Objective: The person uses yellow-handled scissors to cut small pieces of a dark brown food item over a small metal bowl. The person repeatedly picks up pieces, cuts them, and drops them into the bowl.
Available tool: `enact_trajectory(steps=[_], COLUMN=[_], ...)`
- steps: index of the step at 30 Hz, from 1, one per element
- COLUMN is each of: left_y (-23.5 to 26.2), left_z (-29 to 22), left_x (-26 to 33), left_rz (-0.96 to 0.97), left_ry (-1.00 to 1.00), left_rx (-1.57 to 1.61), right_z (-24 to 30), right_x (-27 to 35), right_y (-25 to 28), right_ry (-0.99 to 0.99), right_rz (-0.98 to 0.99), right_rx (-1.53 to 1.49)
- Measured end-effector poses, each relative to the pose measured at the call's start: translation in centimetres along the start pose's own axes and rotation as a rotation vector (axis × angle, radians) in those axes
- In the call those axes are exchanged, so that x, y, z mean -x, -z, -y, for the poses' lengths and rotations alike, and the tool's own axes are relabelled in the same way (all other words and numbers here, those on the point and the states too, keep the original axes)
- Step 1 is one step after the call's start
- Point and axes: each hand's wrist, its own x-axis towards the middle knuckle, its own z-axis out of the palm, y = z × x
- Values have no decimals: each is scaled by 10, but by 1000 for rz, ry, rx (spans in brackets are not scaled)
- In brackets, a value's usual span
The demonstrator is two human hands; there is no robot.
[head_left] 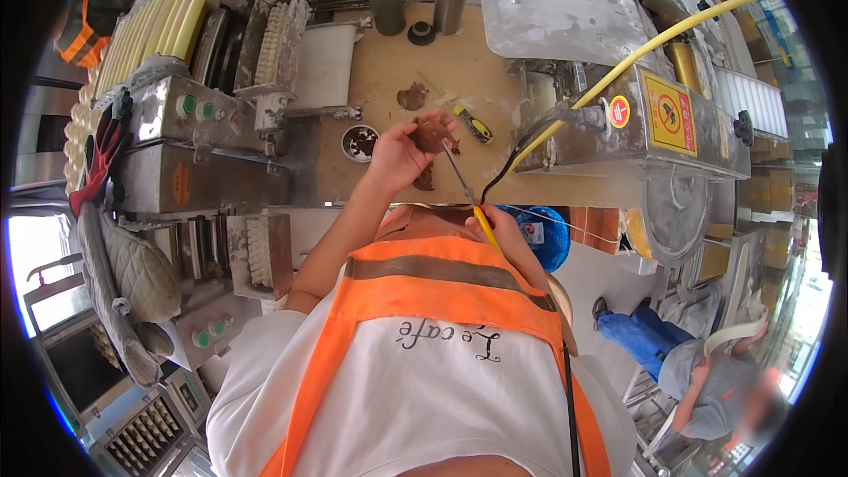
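Raised over the tan worktop (389,62), my left hand (395,159) is closed on a thin, ragged dark-brown piece (430,134); its material is unclear. My right hand (511,237), close to my apron, grips a tool with a yellow handle (485,224) and a long, narrow metal end. The tip of that tool meets the brown piece; its exact kind I cannot make out. More brown pieces lie on the worktop: one lump (412,96) beyond my left hand, another (425,180) below it. A small round metal bowl (348,145) with dark-brown stuff stands left of my left hand.
A yellow-and-black handled tool (474,125) lies right of my hands. Farther back stand a dark cup (387,9) and a steel flask (451,0). Metal machines (159,177) flank the worktop, and a yellow hose (636,57) crosses at right. Another person (649,336) is at lower right.
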Motion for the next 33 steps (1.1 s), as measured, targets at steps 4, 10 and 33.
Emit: enact_trajectory(steps=[4, 10, 33], left_y=[0, 1, -4], left_z=[-1, 5, 9], left_x=[-1, -2, 3], left_rz=[-25, -19, 64], left_ry=[-38, 0, 36], left_rx=[-49, -159, -431], right_z=[8, 6, 10], right_x=[5, 1, -3], right_y=[-1, -6, -5], right_ry=[7, -6, -31], right_rz=[-32, -56, -86], right_rx=[57, 82, 83])
